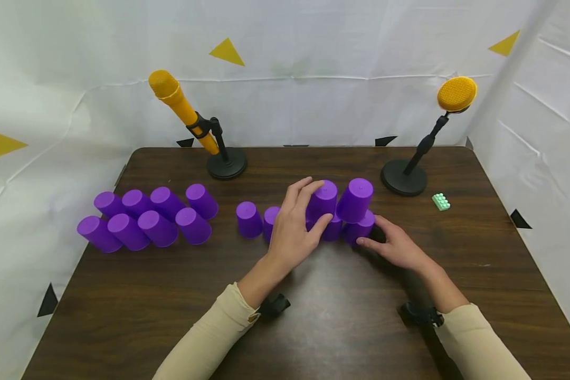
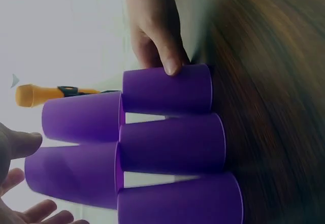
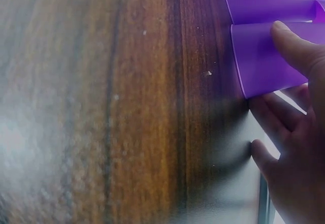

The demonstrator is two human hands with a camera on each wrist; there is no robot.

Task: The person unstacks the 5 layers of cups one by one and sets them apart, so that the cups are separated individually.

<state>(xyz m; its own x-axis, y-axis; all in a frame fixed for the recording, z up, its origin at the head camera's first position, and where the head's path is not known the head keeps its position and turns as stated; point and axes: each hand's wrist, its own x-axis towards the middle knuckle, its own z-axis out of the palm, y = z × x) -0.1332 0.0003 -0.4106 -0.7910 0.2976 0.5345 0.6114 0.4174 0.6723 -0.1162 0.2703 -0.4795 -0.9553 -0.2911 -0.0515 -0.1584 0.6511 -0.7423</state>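
Upside-down purple cups stand in a stack at the table's middle. In the head view, its upper tier shows a left upper cup point(image 1: 324, 196) and a right upper cup point(image 1: 356, 199). They rest on a lower row, including an end cup point(image 1: 359, 230). My right hand point(image 1: 399, 245) holds that end cup low at its side, thumb on the near face point(image 3: 269, 56). Around the left upper cup, my left hand point(image 1: 292, 232) has thumb and fingers spread; the left wrist view shows them apart from its wall point(image 2: 71, 173). Behind this hand, part of the lower row is hidden.
Left of the stack stand a purple cup point(image 1: 249, 219) and a partly covered one point(image 1: 269, 219). Farther left, several inverted cups point(image 1: 158, 228) form two rows. Two yellow microphones point(image 1: 182, 108) point(image 1: 457, 94) on black stands and a mint toy brick point(image 1: 440, 201) are farther back.
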